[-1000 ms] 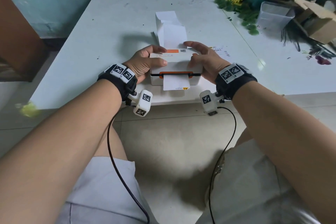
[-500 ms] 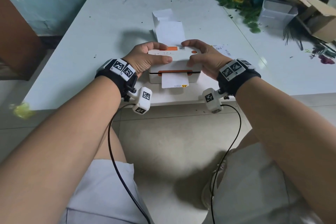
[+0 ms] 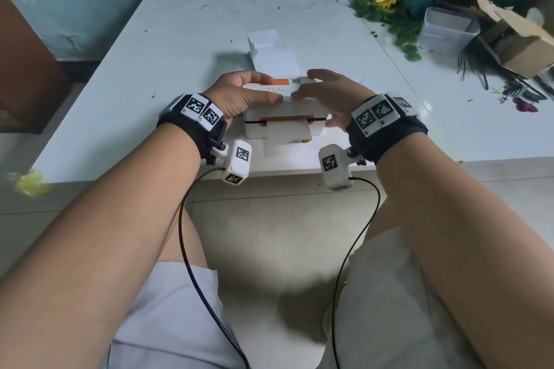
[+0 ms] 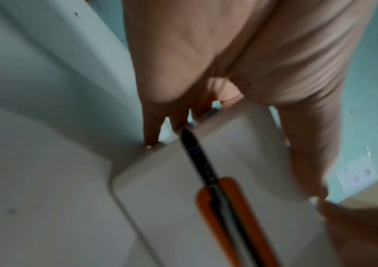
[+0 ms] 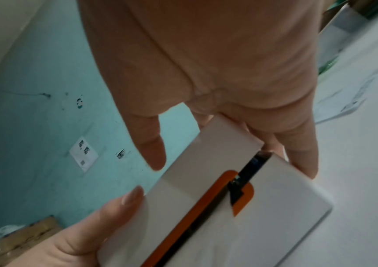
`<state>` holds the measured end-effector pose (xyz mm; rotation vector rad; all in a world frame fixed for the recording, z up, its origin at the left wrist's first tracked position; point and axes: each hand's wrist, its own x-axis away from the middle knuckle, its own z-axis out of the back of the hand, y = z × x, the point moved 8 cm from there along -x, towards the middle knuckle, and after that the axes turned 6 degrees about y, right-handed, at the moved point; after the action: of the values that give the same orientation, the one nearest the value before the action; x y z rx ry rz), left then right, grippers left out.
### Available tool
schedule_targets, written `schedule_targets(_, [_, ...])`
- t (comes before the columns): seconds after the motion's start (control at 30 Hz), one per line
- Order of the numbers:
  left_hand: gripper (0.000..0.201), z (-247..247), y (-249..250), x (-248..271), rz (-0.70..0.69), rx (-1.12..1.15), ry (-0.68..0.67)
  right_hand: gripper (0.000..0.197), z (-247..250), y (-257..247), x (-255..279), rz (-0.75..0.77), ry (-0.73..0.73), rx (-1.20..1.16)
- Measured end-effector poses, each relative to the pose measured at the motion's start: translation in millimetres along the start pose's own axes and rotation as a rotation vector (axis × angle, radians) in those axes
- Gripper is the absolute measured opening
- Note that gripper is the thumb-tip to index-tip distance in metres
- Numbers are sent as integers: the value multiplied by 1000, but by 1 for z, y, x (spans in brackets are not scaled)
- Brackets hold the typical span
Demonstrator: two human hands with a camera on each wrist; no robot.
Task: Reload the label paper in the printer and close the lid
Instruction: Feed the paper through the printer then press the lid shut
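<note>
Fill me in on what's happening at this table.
A person sits at a white table with a small white label printer at its near edge. The left hand grips the printer's left side, thumb across the lid. The right hand is at the right side, thumb lifted off the top. The lid is down, with a thin dark gap at the seam. Label paper sticks out of the front slot, and more feeds in from a stack behind.

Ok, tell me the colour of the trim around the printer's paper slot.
Orange trim, clearest in the right wrist view.
</note>
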<state>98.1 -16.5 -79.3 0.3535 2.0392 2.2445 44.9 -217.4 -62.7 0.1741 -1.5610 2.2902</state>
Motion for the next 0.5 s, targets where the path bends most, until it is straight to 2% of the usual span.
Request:
schedule_targets(0.13, [73, 4, 4, 3, 46, -66, 59, 86, 2, 1, 3, 6, 105, -27])
schedule_targets(0.2, [64, 5, 9, 9, 69, -85, 95, 71, 3, -4, 11, 32, 132, 16])
schedule_targets(0.33, [74, 16, 7, 17, 144, -145, 194, 64, 9, -10, 20, 59, 138, 75])
schedule_targets(0.4, [66, 25, 2, 18, 195, -90, 289, 66, 10, -12, 26, 67, 139, 73])
schedule_targets(0.5, [25, 31, 0, 22, 212, -51, 329, 72, 11, -11, 27, 74, 155, 41])
